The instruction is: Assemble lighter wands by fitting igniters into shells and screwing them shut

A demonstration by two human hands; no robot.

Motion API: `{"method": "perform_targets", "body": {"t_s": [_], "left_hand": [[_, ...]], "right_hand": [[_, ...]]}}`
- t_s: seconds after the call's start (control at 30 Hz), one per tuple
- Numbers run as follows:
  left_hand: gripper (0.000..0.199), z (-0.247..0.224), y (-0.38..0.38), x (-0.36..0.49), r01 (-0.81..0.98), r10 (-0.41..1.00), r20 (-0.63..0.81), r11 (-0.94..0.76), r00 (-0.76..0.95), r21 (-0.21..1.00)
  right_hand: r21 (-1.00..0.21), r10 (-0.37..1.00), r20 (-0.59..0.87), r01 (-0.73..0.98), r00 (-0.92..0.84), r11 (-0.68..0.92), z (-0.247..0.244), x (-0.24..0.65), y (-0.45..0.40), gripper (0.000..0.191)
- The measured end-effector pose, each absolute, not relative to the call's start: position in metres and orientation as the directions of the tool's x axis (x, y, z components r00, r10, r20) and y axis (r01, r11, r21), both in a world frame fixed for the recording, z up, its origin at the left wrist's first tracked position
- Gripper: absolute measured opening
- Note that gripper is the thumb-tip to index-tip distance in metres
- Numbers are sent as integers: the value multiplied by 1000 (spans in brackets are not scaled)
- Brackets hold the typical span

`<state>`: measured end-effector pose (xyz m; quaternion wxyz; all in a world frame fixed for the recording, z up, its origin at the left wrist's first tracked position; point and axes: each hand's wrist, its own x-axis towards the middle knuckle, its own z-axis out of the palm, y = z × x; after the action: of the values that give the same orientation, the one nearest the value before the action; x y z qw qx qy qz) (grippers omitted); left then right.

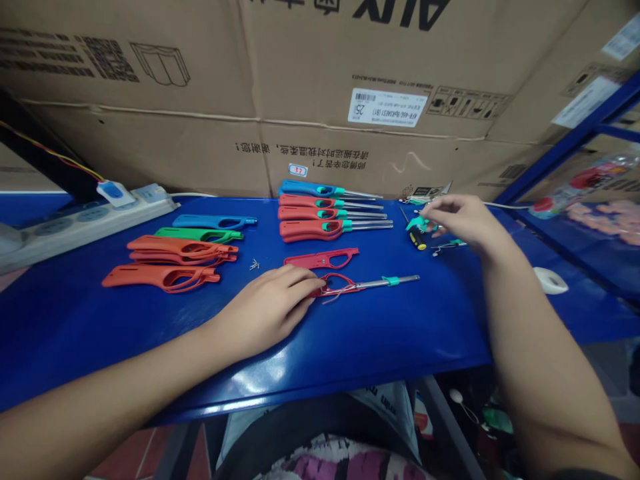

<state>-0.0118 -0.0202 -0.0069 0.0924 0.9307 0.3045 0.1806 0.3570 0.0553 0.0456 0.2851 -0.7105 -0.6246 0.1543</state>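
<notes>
- While we are looking down at the blue table (pixel 380 333), an opened red lighter (pixel 345 287) is lying near its front edge, its slender metal tube pointing right, a teal piece (pixel 391 281) sitting around that tube and thin wires (pixel 337 293) crossing its loop.
- Our left hand (pixel 277 303) is curling palm-down over the handle end, and its fingers are grasping that lighter.
- Just beyond it, a loose red half shell (pixel 323 259) is lying roughly parallel.
- Some small screws (pixel 255 265) are lying in a little heap left of that shell.
- Our right hand (pixel 457 220) is hovering with bent fingers at some teal parts (pixel 424 223); we cannot tell whether it is gripping one.
- Under those fingers, a black-and-yellow screwdriver (pixel 417 239) is resting beside the parts.
- Farther back, tubed lighters (pixel 313 212) are lying side by side, blue at the back and red nearer us, their metal tubes pointing right.
- To the left, empty-looking casings (pixel 175 257) in blue, green and orange-red are lying in a slanting group.
- Beyond them, a white power strip (pixel 90 223) is running along the left side, with a plug (pixel 116 193) sitting at it.
- Behind everything, printed cardboard (pixel 310 87) is standing upright; a white oval object (pixel 550 281) is lying right of our right forearm.
</notes>
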Motion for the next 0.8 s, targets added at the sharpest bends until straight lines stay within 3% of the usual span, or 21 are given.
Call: {"method": "perform_targets", "body": {"t_s": [0.1, 0.17, 0.4, 0.57, 0.67, 0.8], "left_hand": [[28, -7, -20, -12, 542, 612, 284, -789, 738, 291], [28, -7, -20, -13, 549, 624, 284, -779, 728, 303], [29, -8, -21, -13, 560, 638, 286, -767, 715, 313], [30, -10, -19, -13, 552, 638, 287, -766, 715, 330], [29, -13, -18, -14, 539, 642, 284, -759, 712, 364], [27, -15, -16, -14, 512, 648, 287, -746, 705, 427]], "right_hand": [[-731, 983, -181, 672, -19, -122, 38, 338, 53, 10], [-731, 961, -254, 673, -111, -115, 30, 329, 52, 17], [-555, 989, 3, 822, -149, 126, 17, 327, 53, 29], [-450, 936, -133, 862, -325, 236, 27, 325, 43, 29], [-445, 882, -137, 824, -450, 351, 29, 320, 39, 21], [-458, 862, -124, 799, -492, 390, 27, 319, 39, 25]]}}
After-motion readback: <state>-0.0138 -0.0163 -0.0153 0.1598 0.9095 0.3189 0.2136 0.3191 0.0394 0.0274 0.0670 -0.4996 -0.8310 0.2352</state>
